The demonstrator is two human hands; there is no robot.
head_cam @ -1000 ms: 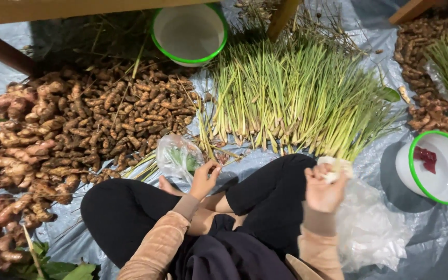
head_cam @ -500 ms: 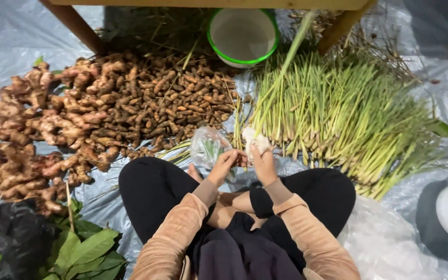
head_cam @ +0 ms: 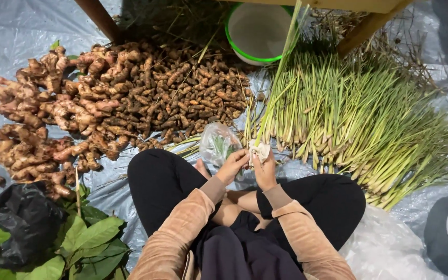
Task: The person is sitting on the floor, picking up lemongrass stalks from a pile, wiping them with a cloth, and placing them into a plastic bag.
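A lemongrass stalk (head_cam: 276, 78) is now gripped at its base by the right hand (head_cam: 263, 168); a clear plastic bag (head_cam: 218, 142), held throughout, is pinched by the left hand (head_cam: 233, 165), hands brought together.

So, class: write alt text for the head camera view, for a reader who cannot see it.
A person sits cross-legged on a grey plastic sheet, left hand and right hand together holding a long green stalk with a pale wrap at its base. Ahead lie a heap of brown roots, a pile of green stalks and a green-rimmed bowl.
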